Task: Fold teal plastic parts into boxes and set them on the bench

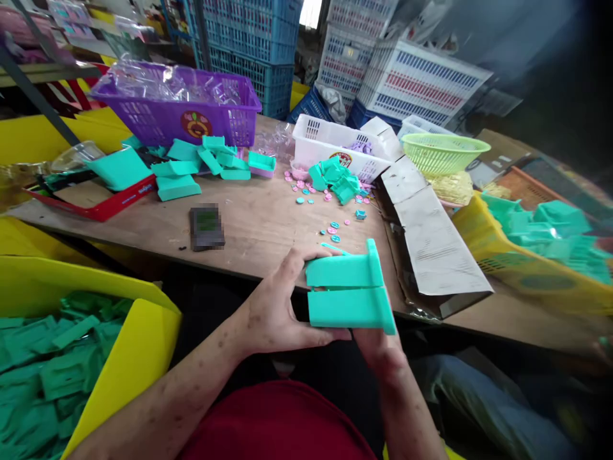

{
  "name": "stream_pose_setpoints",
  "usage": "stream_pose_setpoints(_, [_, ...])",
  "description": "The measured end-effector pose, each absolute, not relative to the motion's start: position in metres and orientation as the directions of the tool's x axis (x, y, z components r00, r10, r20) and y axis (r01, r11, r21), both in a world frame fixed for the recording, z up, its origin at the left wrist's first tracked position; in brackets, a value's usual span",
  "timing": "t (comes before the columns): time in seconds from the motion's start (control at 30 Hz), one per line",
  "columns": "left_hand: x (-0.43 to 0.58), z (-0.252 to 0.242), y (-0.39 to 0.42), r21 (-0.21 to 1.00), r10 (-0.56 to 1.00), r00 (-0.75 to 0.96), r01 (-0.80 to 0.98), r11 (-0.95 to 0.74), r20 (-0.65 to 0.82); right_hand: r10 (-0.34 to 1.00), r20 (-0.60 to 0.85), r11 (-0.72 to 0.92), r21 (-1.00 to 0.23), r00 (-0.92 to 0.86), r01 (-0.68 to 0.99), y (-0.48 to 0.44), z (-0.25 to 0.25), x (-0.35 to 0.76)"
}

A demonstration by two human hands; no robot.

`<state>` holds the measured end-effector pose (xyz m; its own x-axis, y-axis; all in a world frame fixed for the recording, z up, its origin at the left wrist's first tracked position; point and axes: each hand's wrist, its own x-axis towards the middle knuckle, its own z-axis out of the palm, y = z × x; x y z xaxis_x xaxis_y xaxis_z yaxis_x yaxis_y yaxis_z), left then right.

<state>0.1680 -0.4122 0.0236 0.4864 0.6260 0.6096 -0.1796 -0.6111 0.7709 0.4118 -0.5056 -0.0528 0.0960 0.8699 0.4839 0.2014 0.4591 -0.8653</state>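
Above the table's front edge, two turquoise plastic pieces lie side by side like halves of a small box, with a narrow gap between them and a flared rim at the right. My left hand grips their left end, thumb along the lower side and fingers at the top. From below, my right hand holds the same pieces near the rim; its fingers are mostly hidden behind them. Small pink and blue wheel-like parts and more turquoise pieces lie on the table beyond.
A purple basket of clear plastic parts and a white basket stand at the back. Yellow bins hold turquoise pieces, one at left, one at right. A cardboard box and a dark device rest on the table.
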Motion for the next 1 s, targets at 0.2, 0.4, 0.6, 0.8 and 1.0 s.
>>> stream_pose_setpoints(0.2, [0.167,0.033,-0.413,0.656,0.499,0.598,-0.061,-0.752,0.628,0.757,0.642,0.599,-0.756,0.121,0.265,-0.526,0.002,0.419])
stream_pose_setpoints(0.4, [0.174,0.029,-0.419,0.512,0.373,0.561,-0.107,-0.852,0.739,0.818,0.573,0.466,-0.709,0.046,0.53,-0.532,0.037,0.396])
stream_pose_setpoints(0.6, [0.171,0.027,-0.419,0.485,0.34,0.546,-0.144,-0.863,0.766,0.723,0.688,0.536,-0.616,0.062,0.578,-0.529,0.031,0.39])
stream_pose_setpoints(0.8, [0.165,0.028,-0.416,0.542,0.343,0.599,-0.185,-0.819,0.724,0.708,0.698,0.516,-0.617,0.11,0.594,-0.534,0.026,0.385])
stream_pose_setpoints(1.0, [0.17,0.039,-0.426,0.671,0.408,0.671,-0.181,-0.719,0.619,0.631,0.726,0.588,-0.678,0.274,0.442,-0.525,0.001,0.376])
